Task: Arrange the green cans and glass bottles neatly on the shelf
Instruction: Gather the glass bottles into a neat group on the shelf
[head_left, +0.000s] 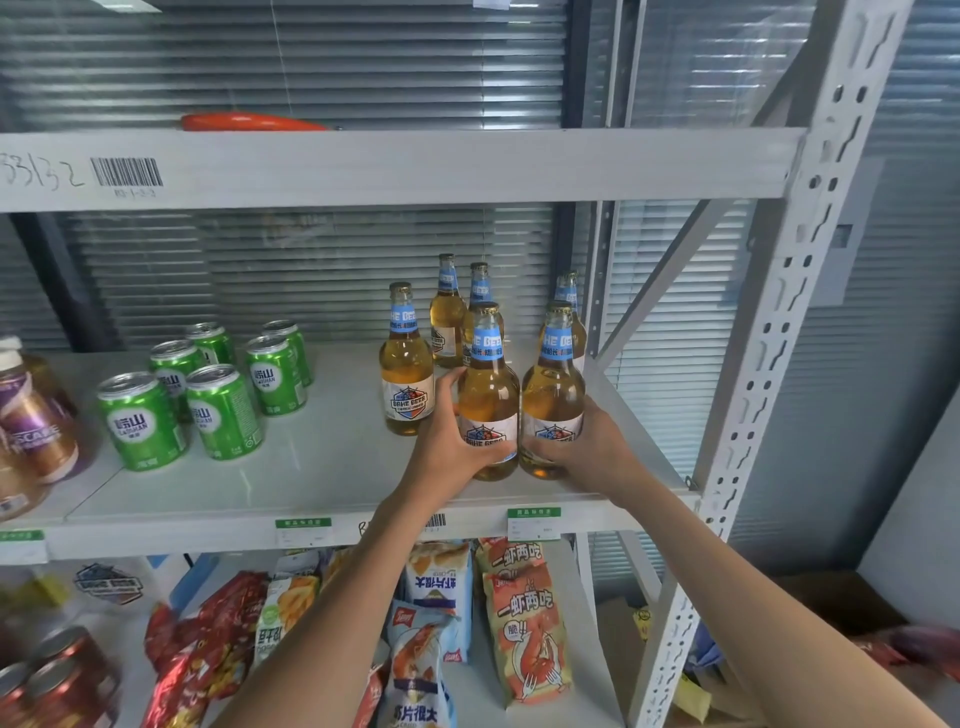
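Several glass beer bottles with blue neck labels stand on the right of the middle shelf (311, 483). My left hand (452, 436) grips the front middle bottle (488, 395) around its lower body. My right hand (587, 452) grips the front right bottle (553, 395) beside it; the two bottles stand upright and almost touch. A third front bottle (406, 374) stands free to the left of them, and three more (448, 312) are behind. Several green cans (223, 410) stand in a loose cluster on the left half of the same shelf.
Purple and brown drink bottles (36, 415) sit at the shelf's far left. The grey slotted upright (779, 312) and a diagonal brace (670, 275) bound the right side. An orange object (249, 122) lies on the upper shelf. Snack bags (524, 623) and red cans (57, 675) fill the shelf below.
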